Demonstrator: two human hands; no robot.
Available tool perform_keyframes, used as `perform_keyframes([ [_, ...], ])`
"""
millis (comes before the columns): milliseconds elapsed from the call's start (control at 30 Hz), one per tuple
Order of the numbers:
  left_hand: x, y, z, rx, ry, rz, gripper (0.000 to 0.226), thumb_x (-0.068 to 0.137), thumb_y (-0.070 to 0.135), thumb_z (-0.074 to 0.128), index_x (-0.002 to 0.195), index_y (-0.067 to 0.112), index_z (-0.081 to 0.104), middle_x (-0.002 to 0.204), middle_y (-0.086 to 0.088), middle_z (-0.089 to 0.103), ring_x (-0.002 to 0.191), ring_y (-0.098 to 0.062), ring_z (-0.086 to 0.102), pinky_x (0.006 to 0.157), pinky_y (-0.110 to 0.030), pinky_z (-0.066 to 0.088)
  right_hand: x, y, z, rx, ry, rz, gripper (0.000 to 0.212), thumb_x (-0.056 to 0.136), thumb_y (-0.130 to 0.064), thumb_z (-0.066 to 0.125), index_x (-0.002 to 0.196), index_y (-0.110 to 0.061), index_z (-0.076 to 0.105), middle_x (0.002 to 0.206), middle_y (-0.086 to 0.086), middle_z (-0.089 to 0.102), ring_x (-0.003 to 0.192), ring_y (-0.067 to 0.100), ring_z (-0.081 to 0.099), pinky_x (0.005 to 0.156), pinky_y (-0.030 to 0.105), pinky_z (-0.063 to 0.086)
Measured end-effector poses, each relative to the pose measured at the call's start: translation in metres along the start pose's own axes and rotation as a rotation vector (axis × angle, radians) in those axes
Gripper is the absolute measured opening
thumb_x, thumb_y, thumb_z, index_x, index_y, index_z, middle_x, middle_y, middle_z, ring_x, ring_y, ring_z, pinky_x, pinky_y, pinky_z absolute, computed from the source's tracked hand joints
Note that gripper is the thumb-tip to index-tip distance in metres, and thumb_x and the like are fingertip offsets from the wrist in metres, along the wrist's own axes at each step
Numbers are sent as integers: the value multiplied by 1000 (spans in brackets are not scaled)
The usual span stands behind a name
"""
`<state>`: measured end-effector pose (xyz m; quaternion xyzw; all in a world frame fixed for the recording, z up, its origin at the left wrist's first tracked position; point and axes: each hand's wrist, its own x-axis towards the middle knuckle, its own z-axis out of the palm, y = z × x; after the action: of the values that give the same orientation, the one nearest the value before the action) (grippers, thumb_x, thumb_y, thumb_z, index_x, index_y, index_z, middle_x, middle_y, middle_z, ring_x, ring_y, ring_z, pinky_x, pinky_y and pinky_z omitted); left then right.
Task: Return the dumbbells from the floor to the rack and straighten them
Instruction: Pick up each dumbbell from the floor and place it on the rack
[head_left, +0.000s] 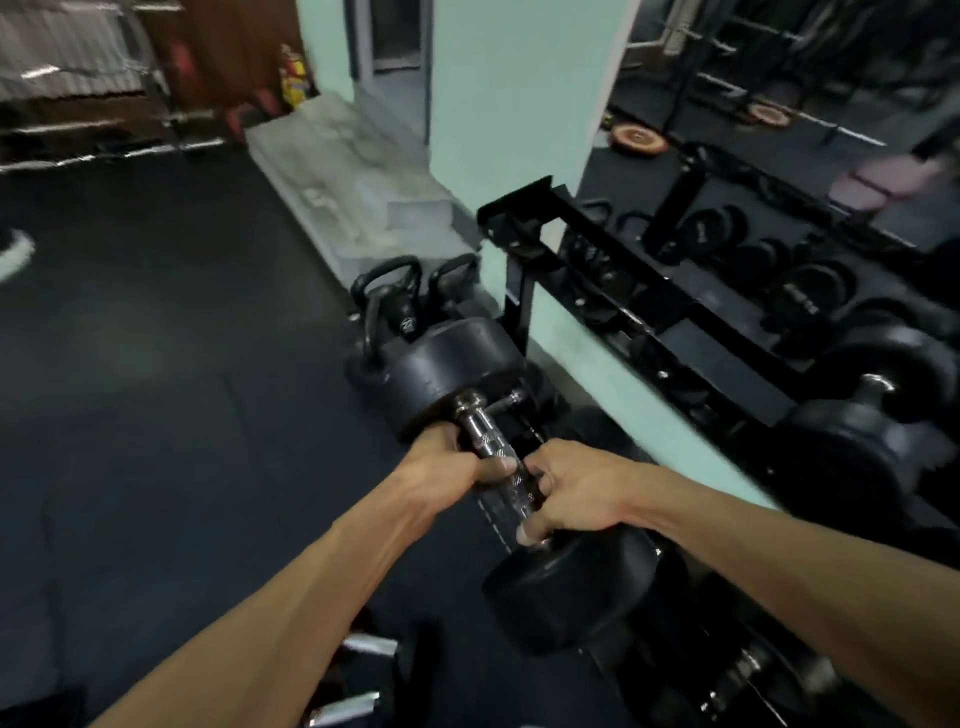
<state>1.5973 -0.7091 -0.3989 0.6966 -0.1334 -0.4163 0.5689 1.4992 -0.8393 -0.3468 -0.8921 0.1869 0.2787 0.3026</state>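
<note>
Dark floor (156, 389) lies bare leftward — rack (649, 291) edges the right. Both hands — left hand (452, 462), right hand (576, 488) — grip the dumbbell (457, 374) bar.

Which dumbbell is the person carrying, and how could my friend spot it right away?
Find the black rack along the mirrored wall on the right, then look just in front of its near end. There a big dumbbell with round black ends hangs above the dark floor. Unlike the ones resting on the rack, its shiny handle is gripped by the left hand and right hand.

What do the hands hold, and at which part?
Both the left hand and the right hand grip one black dumbbell by its metal handle.
</note>
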Motion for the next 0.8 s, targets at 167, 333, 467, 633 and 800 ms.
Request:
perform_keyframes([
  [167,82,51,34,134,-200,-11,39,69,8,81,104,4,66,98,-10,75,89,-21,73,81,-35,58,18,46,-48,204,111,129,29,72,-28,85,83,-13,63,72,0,62,65,13,57,64,32,50],
  [333,166,102,94,225,-316,-40,39,73,-7,76,108,-7,59,102,-21,71,90,-29,73,82,-41,60,42,111,-97,426,224,220,28,70,-23,86,80,-15,61,67,-3,56,59,11,51,59,26,42],
  [467,221,142,145,335,-406,-64,39,74,-8,75,109,-7,59,106,-23,70,95,-31,71,78,-36,61,54,155,-139,558,283,279,28,69,-23,87,77,-16,61,69,-2,56,59,11,50,57,24,40],
  [633,278,182,200,443,-552,-65,36,76,-8,73,109,-3,60,107,-18,71,94,-25,71,70,-27,60,64,203,-182,664,367,390,33,67,-28,87,85,-12,65,73,1,59,68,18,55,65,33,47],
  [800,330,196,249,544,-607,-58,37,67,-4,80,98,7,61,103,-14,70,95,-28,70,84,-40,58,77,241,-204,735,450,489,29,67,-28,87,85,-15,68,77,1,66,69,17,62,59,28,48],
])
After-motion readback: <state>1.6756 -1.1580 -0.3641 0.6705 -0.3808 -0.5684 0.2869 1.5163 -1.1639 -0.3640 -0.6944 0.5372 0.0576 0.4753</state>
